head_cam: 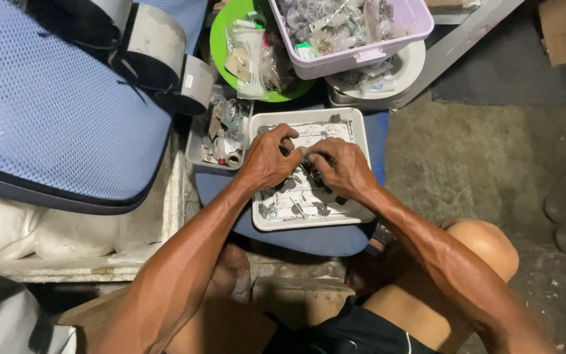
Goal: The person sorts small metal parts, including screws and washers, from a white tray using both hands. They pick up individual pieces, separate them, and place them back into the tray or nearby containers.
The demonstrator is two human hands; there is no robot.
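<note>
We saw both hands meeting over a white rectangular tray [359, 141] that rested on a blue seat cushion [309, 237]. The left hand [266, 159] hovered over the tray's left half, its fingers curled in and its fingertips pinched toward the middle of the tray. The right hand [339, 167] lay over the tray's centre, fingers bent narrow and tips pressed close to those of the left hand, so that the two hands touched or all but touched. Something small sat between the fingertips, but we could not tell what it was, nor which hand truly held it.

Small dark metal parts [296, 204] lay scattered on the tray floor, most of them toward the near edge and the near-left corner, just below the hands. The far-right corner of the tray showed bare and scuffed.

Just beside the tray's left edge stood a smaller grey tray [194, 147] filled with mixed fittings and a short tube piece. Beyond the far edge of the white tray we saw a green bowl [219, 39] holding clear plastic bags of parts, a pale lilac plastic bin [388, 46] heaped with bagged hardware, and under that bin a white basin [407, 72]. To the left, well apart from the hands, a blue mesh chair back [54, 111] leaned over the scene, with grey pipe sections [165, 46] lying against its upper edge. The person's bare knee [486, 242] showed at the right, above the concrete floor [466, 164].
</note>
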